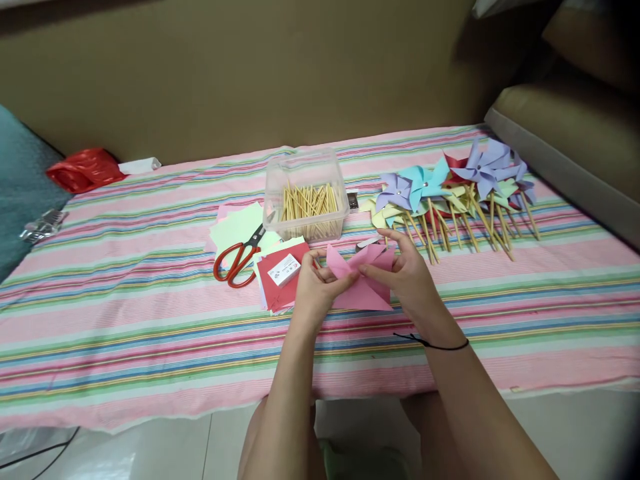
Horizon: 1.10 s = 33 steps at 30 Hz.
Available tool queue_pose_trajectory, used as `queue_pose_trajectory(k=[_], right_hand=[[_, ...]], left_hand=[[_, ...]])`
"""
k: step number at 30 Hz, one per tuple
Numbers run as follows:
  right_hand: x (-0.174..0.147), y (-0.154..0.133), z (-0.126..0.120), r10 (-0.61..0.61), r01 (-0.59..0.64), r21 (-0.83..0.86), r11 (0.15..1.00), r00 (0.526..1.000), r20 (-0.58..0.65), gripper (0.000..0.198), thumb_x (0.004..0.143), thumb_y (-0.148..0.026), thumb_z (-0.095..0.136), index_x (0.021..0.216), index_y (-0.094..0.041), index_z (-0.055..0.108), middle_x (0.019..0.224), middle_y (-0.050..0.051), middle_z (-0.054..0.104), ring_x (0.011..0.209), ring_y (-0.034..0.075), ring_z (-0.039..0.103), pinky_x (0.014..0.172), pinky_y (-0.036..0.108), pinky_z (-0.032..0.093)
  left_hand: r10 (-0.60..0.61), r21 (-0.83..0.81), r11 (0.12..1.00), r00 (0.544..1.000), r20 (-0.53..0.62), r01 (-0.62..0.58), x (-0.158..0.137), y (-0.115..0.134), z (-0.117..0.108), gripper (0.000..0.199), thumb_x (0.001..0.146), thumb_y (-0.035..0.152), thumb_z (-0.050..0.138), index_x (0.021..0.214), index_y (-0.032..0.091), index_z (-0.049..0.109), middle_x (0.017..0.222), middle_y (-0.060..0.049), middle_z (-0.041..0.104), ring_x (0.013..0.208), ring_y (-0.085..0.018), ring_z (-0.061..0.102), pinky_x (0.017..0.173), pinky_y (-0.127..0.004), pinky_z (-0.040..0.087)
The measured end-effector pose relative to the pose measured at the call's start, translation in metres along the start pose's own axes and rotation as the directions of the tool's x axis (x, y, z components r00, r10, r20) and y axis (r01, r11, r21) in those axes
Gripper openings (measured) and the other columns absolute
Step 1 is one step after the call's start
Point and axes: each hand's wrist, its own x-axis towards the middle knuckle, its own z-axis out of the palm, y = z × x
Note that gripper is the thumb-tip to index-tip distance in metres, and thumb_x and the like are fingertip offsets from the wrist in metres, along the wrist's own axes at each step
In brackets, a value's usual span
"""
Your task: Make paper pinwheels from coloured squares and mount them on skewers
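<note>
A pink paper pinwheel (364,297), cut and partly folded, is held up between my two hands above the cloth. My left hand (320,285) pinches it near the centre with the thumb over a folded corner. From the other side my right hand (404,270) grips it, thumb close to the middle and fingers behind. Just left of my left hand, a small white box (284,270) lies on a stack of red paper squares (270,293). Orange-handled scissors (239,259) rest beside them on pale green paper (235,228).
A clear plastic box (306,175) of wooden sticks (313,205) stands behind my hands. Finished pinwheels (425,185) on sticks are piled at the right. A red plastic bag (86,171) and a white box (140,166) lie far left on the striped cloth (150,320).
</note>
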Motion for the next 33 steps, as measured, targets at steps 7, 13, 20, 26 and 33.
queue_pose_trajectory(k=[7, 13, 20, 26, 33], right_hand=[[0.0009, 0.0006, -0.0005, -0.005, 0.005, -0.006, 1.000, 1.000, -0.012, 0.079, 0.058, -0.031, 0.086, 0.127, -0.026, 0.047, 0.065, -0.005, 0.068, 0.058, 0.019, 0.066, 0.056, 0.033, 0.055], [0.0022, 0.0016, -0.0006, -0.010, 0.010, 0.003, 1.000, 1.000, -0.011, 0.080, 0.056, -0.031, 0.087, 0.125, -0.025, 0.047, 0.063, -0.005, 0.069, 0.055, 0.018, 0.065, 0.054, 0.032, 0.055], [0.0024, 0.0035, -0.0014, -0.007, 0.007, 0.007, 1.000, 1.000, -0.011, 0.077, 0.057, -0.031, 0.087, 0.123, -0.027, 0.048, 0.066, -0.004, 0.070, 0.059, 0.021, 0.067, 0.055, 0.034, 0.055], [0.0019, 0.0009, -0.0007, 0.024, -0.024, 0.012, 1.000, 1.000, -0.006, 0.075, 0.062, -0.036, 0.084, 0.126, -0.027, 0.045, 0.061, -0.006, 0.067, 0.053, 0.017, 0.064, 0.051, 0.030, 0.052], [-0.0013, 0.0008, 0.0039, 0.038, -0.038, 0.005, 0.999, 0.999, 0.023, 0.086, 0.058, -0.038, 0.087, 0.128, -0.026, 0.040, 0.065, -0.004, 0.069, 0.057, 0.019, 0.065, 0.051, 0.030, 0.053]], left_hand=[[0.006, -0.005, 1.000, 1.000, -0.012, -0.006, 0.0003, 0.0006, 0.0006, 0.062, 0.050, 0.027, 0.089, 0.094, 0.022, 0.046, 0.055, 0.005, 0.066, 0.048, -0.014, 0.062, 0.053, -0.023, 0.048], [0.004, -0.017, 1.000, 1.000, -0.009, -0.004, 0.0007, 0.0005, 0.0005, 0.063, 0.049, 0.027, 0.090, 0.095, 0.021, 0.047, 0.053, 0.005, 0.065, 0.046, -0.014, 0.061, 0.050, -0.022, 0.047], [0.026, -0.010, 1.000, 1.000, -0.006, -0.026, 0.0011, -0.0011, 0.0011, 0.061, 0.051, 0.027, 0.089, 0.094, 0.022, 0.047, 0.053, 0.005, 0.065, 0.046, -0.014, 0.061, 0.049, -0.022, 0.047], [0.069, 0.003, 0.998, 0.996, -0.062, -0.069, 0.0020, 0.0001, 0.0005, 0.059, 0.051, 0.026, 0.088, 0.094, 0.022, 0.047, 0.055, 0.004, 0.065, 0.046, -0.012, 0.059, 0.047, -0.019, 0.043], [0.093, 0.100, 0.991, 0.991, -0.093, -0.084, 0.0060, -0.0001, -0.0062, 0.060, 0.053, 0.029, 0.087, 0.096, 0.021, 0.045, 0.050, 0.009, 0.058, 0.035, -0.004, 0.042, 0.041, -0.015, 0.032]])
